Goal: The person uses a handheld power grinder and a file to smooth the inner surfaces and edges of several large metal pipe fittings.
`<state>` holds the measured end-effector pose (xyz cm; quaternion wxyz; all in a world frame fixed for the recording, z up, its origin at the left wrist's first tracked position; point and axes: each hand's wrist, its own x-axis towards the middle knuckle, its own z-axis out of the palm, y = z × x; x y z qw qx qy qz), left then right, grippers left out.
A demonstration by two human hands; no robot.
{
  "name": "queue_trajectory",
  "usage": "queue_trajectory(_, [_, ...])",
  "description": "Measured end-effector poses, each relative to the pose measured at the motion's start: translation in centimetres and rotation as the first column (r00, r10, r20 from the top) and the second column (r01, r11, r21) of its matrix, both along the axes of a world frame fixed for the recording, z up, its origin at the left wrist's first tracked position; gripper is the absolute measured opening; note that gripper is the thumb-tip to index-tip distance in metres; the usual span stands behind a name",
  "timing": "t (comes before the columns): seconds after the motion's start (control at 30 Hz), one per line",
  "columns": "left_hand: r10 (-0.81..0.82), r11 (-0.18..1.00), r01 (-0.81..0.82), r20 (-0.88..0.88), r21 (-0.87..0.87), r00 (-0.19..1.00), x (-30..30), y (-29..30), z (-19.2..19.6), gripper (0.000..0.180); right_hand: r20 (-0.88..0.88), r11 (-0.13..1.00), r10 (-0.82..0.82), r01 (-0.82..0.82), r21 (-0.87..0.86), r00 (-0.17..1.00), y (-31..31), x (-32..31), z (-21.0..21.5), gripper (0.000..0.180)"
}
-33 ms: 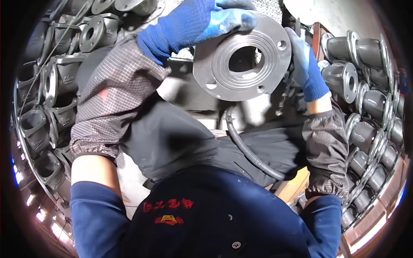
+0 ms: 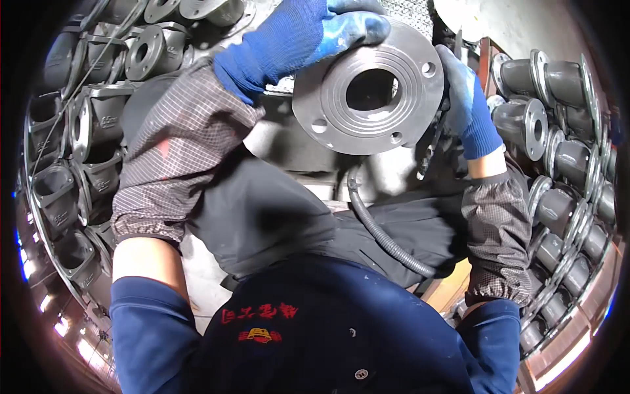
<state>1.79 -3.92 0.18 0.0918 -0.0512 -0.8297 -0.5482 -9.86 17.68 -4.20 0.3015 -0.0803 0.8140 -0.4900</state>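
Grey flanged castings crowd both sides of this workshop space, around a person seated in a dark blue shirt (image 2: 315, 315). Nearest, a corrugated hose (image 2: 387, 246) curves over the dark trousers (image 2: 262, 210), with a light wooden board (image 2: 453, 285) to the right. Beyond the lap, a flanged casting (image 2: 367, 121) is held up, its ringed face and bolt holes turned to view. The left hand (image 2: 338, 33), in a blue glove, is clamped over its far left rim; the right hand (image 2: 461, 92) lies along its right edge, its grip partly hidden, so I cannot tell how firmly it closes. Little has changed: the casting has shifted very slightly left, suggesting a steady hold at this point. Farther out, similar castings stand in rows left (image 2: 98, 118) and right (image 2: 571, 157).
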Motion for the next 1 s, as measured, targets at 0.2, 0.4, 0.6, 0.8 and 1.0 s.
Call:
queue_trajectory(0.2, [0.232,0.918,-0.267,0.152,0.294,0.961,-3.0,-3.3,-5.2,0.024,0.187,0.892,-0.062,0.138,-0.431,0.98,-1.8,1.4,0.7,0.04])
queue_trajectory(0.4, [0.195,0.958,-0.192,0.007,0.215,0.981,-1.9,-6.3,-5.9,0.024,-0.012,0.898,-0.081,0.068,-0.436,0.997,-2.9,2.9,3.3,0.035])
queue_trajectory(0.6, [0.357,0.929,-0.345,0.08,-0.137,0.931,0.1,-4.4,-2.7,0.03,-0.022,0.893,-0.072,0.054,-0.446,0.997,-2.5,3.4,4.0,0.032])
queue_trajectory(0.8, [0.277,0.898,-0.352,-0.284,-0.263,0.918,4.1,0.2,-0.7,0.044,-0.527,0.913,0.189,-0.346,-0.217,0.828,-3.3,2.9,3.9,0.034])
queue_trajectory(1.0, [0.205,0.906,-0.173,0.042,-0.385,0.978,5.5,3.0,-0.7,0.093,-0.705,0.897,0.267,-0.437,-0.068,0.657,-4.2,2.6,3.5,0.058])
